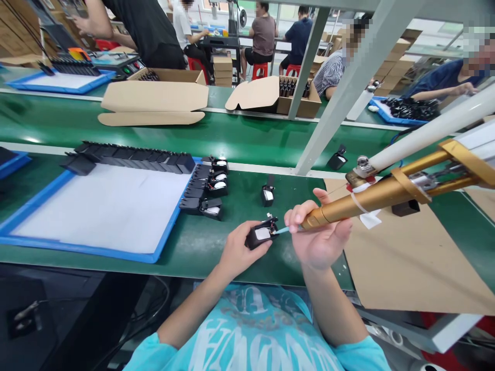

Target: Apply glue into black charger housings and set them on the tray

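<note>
- While the left hand pinches a small black part between thumb and fingertips, just above the near edge of the green belt, the part's white face is turned up.
- The right hand is curled tight round the front of a gold tool, whose long body runs up and away to the right. Its pale-blue tip touches or nearly touches the far end of the part; I cannot tell which.
- Judging by that, the step in hand is working the tip at the part's end.
- The next move calls for a steady tip and a firm pinch, so the part does not twist.
- Similar black parts lie bunched at the right edge of the blue tray.
- A lone part stands on the belt beyond the hands.
- A cardboard sheet lies to the right.
</note>
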`<state>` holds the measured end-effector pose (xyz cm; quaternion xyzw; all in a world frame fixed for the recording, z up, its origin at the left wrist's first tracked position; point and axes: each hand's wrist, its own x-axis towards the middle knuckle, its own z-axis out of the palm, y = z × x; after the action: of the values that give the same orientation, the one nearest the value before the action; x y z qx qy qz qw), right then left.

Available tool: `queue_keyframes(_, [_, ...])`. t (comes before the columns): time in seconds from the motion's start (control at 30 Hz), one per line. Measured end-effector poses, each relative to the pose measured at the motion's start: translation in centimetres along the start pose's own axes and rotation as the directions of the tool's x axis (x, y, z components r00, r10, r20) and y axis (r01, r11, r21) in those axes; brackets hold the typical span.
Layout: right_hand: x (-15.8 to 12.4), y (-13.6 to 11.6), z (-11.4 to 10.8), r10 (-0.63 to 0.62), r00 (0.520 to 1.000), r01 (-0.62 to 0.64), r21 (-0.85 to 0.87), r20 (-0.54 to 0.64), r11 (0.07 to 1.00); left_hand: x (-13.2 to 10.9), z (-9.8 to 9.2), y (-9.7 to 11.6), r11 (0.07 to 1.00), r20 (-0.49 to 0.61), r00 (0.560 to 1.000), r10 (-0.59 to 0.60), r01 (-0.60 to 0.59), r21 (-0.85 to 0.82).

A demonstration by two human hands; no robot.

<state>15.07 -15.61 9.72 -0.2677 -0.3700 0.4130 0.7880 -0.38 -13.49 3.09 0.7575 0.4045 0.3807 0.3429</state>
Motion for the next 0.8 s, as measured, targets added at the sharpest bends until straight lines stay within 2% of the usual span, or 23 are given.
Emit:
queue_keyframes(0.3, [0.1,0.2,0.8,0.016,1.000,-0.017,-0.030,-0.022,0.999,0.2,1.4,-0.2,0.998,0.031,0.999,-0.031,0.033,-0.055])
queue_keyframes(0.7, [0.0,0.2,0.9,0.021,1.000,-0.021,-0.021,0.020,1.000,0.3,2.5,0.7,0.994,0.005,0.999,0.045,-0.044,-0.102])
queue_keyframes(0.8, [0.0,0.2,0.9,0.034,0.999,-0.034,-0.030,-0.003,0.999,0.4,2.6,0.8,0.993,-0.009,0.998,0.061,-0.062,-0.098])
